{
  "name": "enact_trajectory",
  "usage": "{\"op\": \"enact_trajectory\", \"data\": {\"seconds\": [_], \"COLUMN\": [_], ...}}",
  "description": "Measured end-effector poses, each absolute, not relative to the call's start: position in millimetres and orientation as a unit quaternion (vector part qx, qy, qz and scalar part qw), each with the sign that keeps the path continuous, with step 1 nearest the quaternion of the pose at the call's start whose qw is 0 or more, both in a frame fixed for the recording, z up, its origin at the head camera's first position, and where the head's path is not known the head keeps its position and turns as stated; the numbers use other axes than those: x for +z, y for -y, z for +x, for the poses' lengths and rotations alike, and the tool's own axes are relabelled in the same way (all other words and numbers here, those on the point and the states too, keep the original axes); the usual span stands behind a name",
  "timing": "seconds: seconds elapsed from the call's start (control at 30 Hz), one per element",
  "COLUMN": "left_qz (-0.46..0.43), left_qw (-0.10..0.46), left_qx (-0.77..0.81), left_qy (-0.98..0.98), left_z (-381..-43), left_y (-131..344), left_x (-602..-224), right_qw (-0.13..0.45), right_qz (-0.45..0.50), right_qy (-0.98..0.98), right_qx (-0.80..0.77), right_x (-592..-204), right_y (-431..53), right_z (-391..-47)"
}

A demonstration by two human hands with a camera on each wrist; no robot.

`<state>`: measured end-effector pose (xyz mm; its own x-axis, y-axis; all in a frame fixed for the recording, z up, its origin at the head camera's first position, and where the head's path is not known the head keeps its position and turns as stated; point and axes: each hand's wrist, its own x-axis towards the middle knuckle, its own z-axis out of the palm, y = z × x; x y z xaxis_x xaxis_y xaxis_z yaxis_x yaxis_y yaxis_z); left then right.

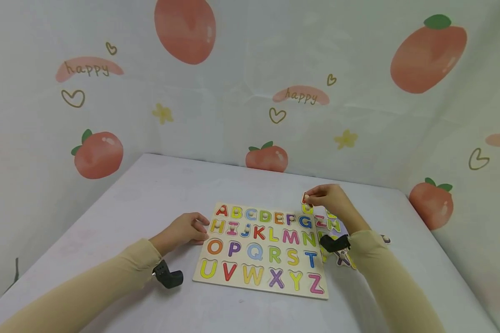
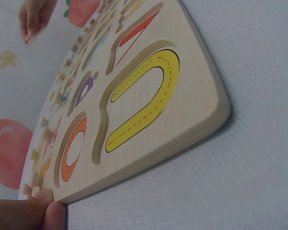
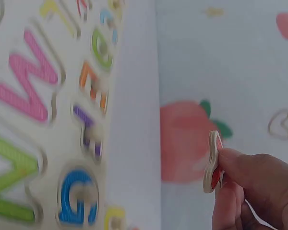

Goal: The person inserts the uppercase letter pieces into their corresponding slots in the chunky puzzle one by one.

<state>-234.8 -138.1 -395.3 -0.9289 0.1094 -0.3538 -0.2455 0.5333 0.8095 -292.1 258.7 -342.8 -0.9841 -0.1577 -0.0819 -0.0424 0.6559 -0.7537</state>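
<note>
A wooden alphabet puzzle board [image 1: 241, 245] lies flat on the table. My left hand [image 1: 187, 230] is at its left edge, and in the left wrist view the fingertips [image 2: 43, 195] touch the rim near the orange O. Beyond the board's top right corner, my right hand [image 1: 327, 199] pinches a small red wooden letter piece [image 3: 214, 163] between thumb and finger. The piece is seen edge-on in the right wrist view, so its letter cannot be read for certain. Knobbed pieces sit in the slots from A to J, including the blue G [image 3: 78, 197]; the lower rows show recessed printed letters.
Several loose letter pieces lie right of the board, among them a pink Z [image 1: 321, 221] and a purple X [image 1: 343, 258], partly hidden by the right wrist and its camera [image 1: 334, 243]. A printed cloth backdrop [image 1: 229, 101] stands behind the white table [image 1: 183, 180].
</note>
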Motion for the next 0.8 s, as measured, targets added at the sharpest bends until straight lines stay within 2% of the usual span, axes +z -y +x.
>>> {"op": "enact_trajectory", "data": {"seconds": [0.3,0.47,0.8], "left_qz": [-0.043,-0.045,-0.041], "left_qw": [0.184,0.185,0.184], "left_qx": [0.476,0.480,0.478], "left_qy": [-0.859,-0.857,-0.858], "left_z": [-233.0,-232.6,-232.6], "left_y": [138.6,137.7,136.7], "left_x": [-392.8,-392.6,-392.1], "right_qw": [0.068,0.090,0.120], "right_qz": [-0.091,-0.086,-0.070], "right_qy": [-0.900,-0.894,-0.906], "right_qx": [-0.422,-0.430,-0.399], "right_x": [-348.5,-361.5,-383.7], "right_y": [-203.3,-176.4,-147.5], "right_z": [-266.2,-256.7,-251.9]}}
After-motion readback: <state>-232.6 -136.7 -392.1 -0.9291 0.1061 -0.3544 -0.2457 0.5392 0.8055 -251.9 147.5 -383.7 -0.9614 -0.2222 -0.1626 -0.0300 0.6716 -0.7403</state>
